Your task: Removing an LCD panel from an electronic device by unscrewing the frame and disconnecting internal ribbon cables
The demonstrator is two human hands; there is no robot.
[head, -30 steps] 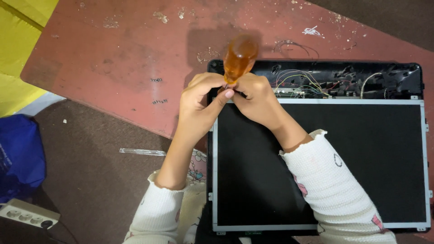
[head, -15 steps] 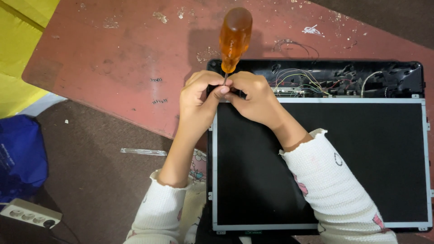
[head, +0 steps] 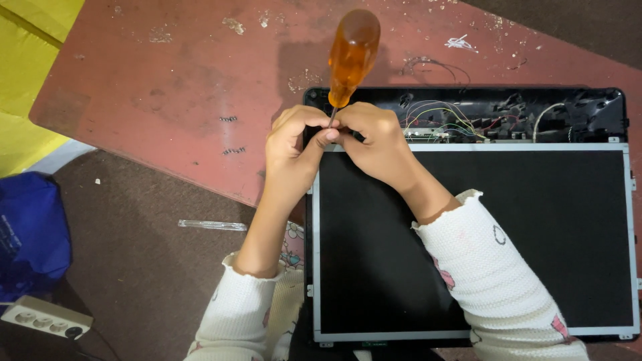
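Observation:
A screwdriver with a clear orange handle (head: 352,57) stands upright at the top left corner of a dark flat display panel (head: 495,241). My left hand (head: 294,144) and my right hand (head: 374,140) meet at that corner, both pinching the thin metal shaft just under the handle. The tip is hidden by my fingers. Behind the panel's top edge lies an open black casing (head: 588,110) with coloured wires (head: 448,120) and a small circuit board.
The panel rests on a worn red table (head: 167,87) whose edge runs diagonally on the left. Below it are a brown floor, a blue bag (head: 30,234), a white power strip (head: 43,319), a thin clear strip (head: 212,225) and yellow cloth (head: 27,67).
The orange handle, tilted and blurred a second ago, has risen and now stands straighter and higher above my fingers. Both hands stay at the panel's corner.

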